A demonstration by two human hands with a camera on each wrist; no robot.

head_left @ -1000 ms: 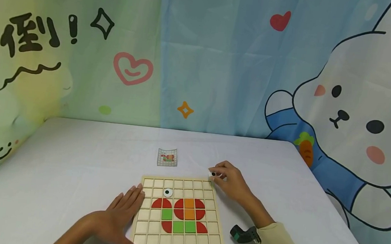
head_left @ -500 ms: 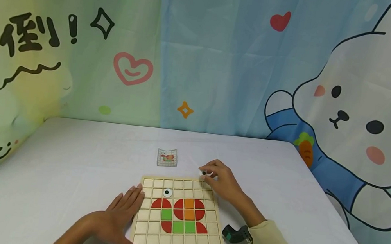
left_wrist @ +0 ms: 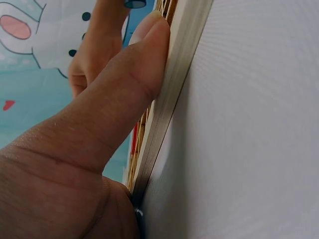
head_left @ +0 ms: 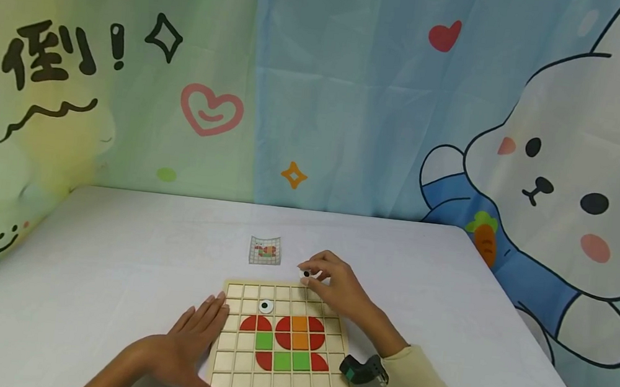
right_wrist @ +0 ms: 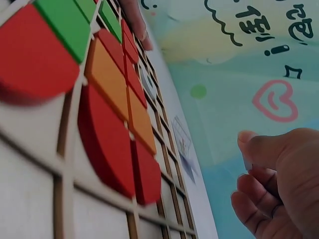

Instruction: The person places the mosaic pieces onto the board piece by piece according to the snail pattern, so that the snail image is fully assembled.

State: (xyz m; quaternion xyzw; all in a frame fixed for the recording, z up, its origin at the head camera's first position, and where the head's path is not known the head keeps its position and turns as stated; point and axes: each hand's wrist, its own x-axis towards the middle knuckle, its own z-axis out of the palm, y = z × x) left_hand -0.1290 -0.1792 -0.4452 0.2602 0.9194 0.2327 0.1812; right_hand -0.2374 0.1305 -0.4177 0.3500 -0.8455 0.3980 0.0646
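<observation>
A wooden grid board lies on the table, with red, green and orange tiles in its cells. One white eye tile, black-dotted, sits in an upper cell. My left hand rests along the board's left edge, fingers straight; in the left wrist view its thumb presses on the rim. Above the board's far edge, my right hand pinches another white eye tile between thumb and fingertips. Only a sliver of that tile shows in the right wrist view.
Behind the board lies a small picture card printed with a similar coloured pattern on a grid. A white cloth covers the table. A printed curtain hangs at its far side. A black device is strapped to the right wrist.
The right hand has moved left along the board's far edge, carrying the pinched eye tile. My left hand and the tiles on the board have stayed in place.
</observation>
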